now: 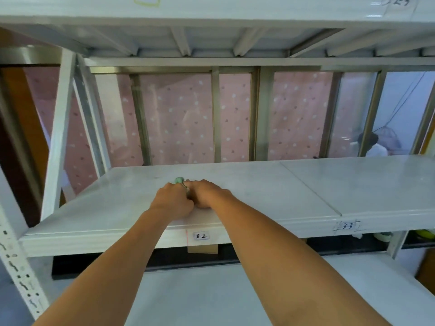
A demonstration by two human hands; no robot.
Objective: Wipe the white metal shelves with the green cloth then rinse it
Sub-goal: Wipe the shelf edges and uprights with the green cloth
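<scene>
1. A person is reaching both arms over the front edge of the white shelf (pixel 259 184), just above the "3-2" label (pixel 201 236), with the two hands meeting side by side on the panel.

2. The left hand (pixel 173 200) is curling shut around the green cloth (pixel 179 180), which is bunched so small that only a pale green tuft is peeking out past the knuckles, on the far side of the label.

3. The right hand (pixel 207 194) is pressing against the left with fingers bent; it seems to be gripping the same wad, though its hold is hidden and I cannot tell for certain.

4. Judging by the pose, the cloth is being gathered or pushed with doubled pressure, two hands giving more weight on the metal than one.

5. The hands are working the panel over the label, left of the seam (pixel 310 189), so the neighbouring panel marked "3-3" (pixel 347 226) probably remains to be wiped.

6. Most of the cloth is lying under the hands, and whether it is flat against the shelf cannot be seen.

7. No sink or tap for rinsing is showing anywhere near the label.

8. The upper shelf (pixel 211 10) is being cut off at the top, its labels unreadable; things below the label are too dark to name.
</scene>
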